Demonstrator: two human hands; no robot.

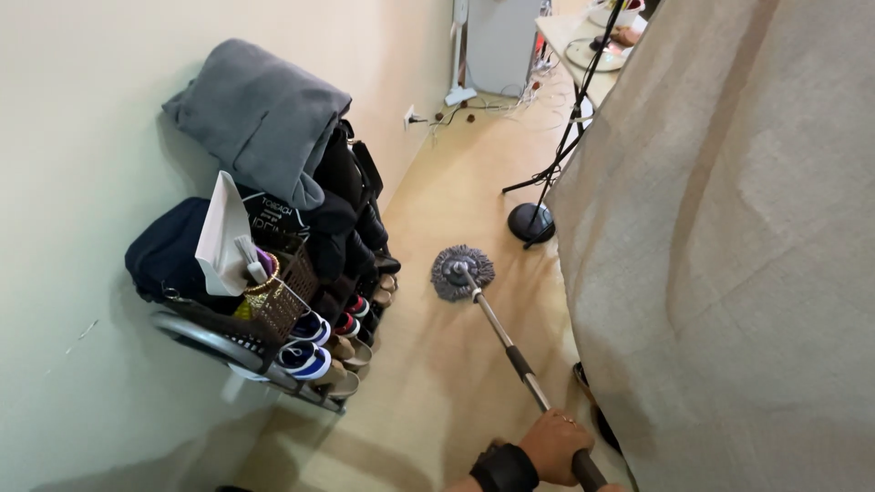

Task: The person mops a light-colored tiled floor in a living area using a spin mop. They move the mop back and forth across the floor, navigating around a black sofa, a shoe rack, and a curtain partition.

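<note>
1 hand (553, 445), side unclear, fingers wrapped around mop handle (510, 351); mop head (462, 271) on floor (437, 383) near shoe rack (301, 346).

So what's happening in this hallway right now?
A person is mopping the floor. One hand, with a black wrist strap, grips the mop handle near its top; which hand it is can't be told. The round grey mop head rests on the light wood floor, near a shoe rack piled with clothes against the wall. A beige curtain hangs to the right.
</note>
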